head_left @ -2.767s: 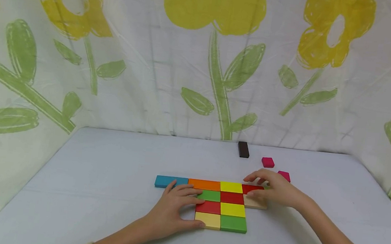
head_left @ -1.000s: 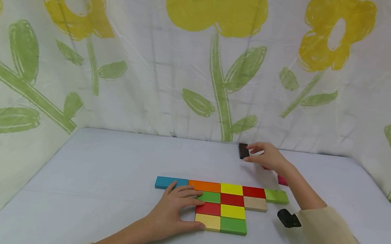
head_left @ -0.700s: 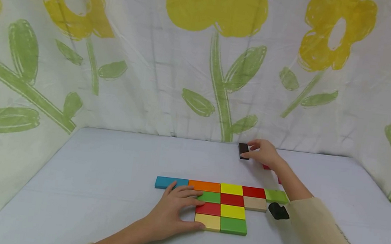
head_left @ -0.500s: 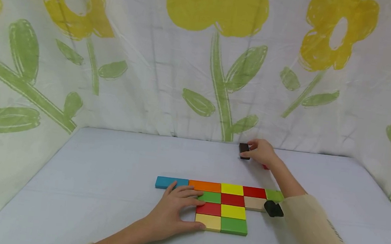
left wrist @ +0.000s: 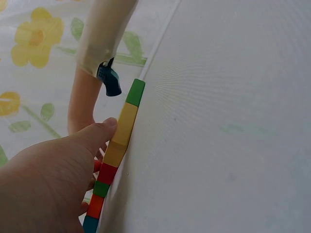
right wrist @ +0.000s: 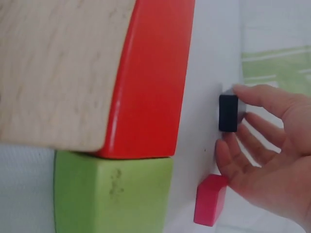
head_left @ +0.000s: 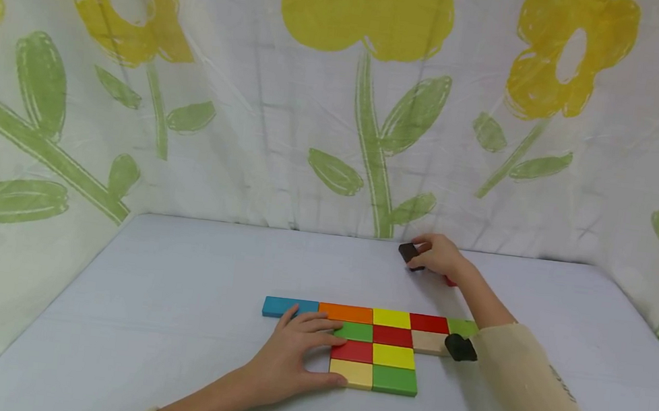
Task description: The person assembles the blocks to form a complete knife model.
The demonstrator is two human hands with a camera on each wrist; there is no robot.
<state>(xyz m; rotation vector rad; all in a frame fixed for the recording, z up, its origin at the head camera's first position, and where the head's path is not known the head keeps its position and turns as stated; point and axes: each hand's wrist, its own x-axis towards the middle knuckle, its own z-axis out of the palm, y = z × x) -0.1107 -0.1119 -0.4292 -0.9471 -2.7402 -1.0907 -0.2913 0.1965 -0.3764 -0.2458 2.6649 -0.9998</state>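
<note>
At the back of the white table my right hand (head_left: 441, 253) pinches a dark brown, nearly black block (head_left: 408, 254) between thumb and fingers. The block now lies slanted. My left hand (head_left: 286, 356) rests with spread, relaxed fingers along the left side of a flat layout of coloured blocks, thumb at the pale yellow block (head_left: 354, 374). The layout's top row runs from a blue block (head_left: 276, 307) through orange (head_left: 345, 313), yellow and red blocks to a light green block (right wrist: 131, 194). Shorter rows below hold green, red, yellow and beige blocks.
A pink block (right wrist: 210, 199) lies beside the right hand, mostly hidden under it in the head view. A black device (head_left: 461, 348) at the right sleeve overlaps the layout's right end. A flowered curtain (head_left: 219, 152) hangs behind the table's back edge.
My right hand has moved from the layout's upper right to the back and taken hold of the dark block, which has turned slightly. My left hand has stayed in place.
</note>
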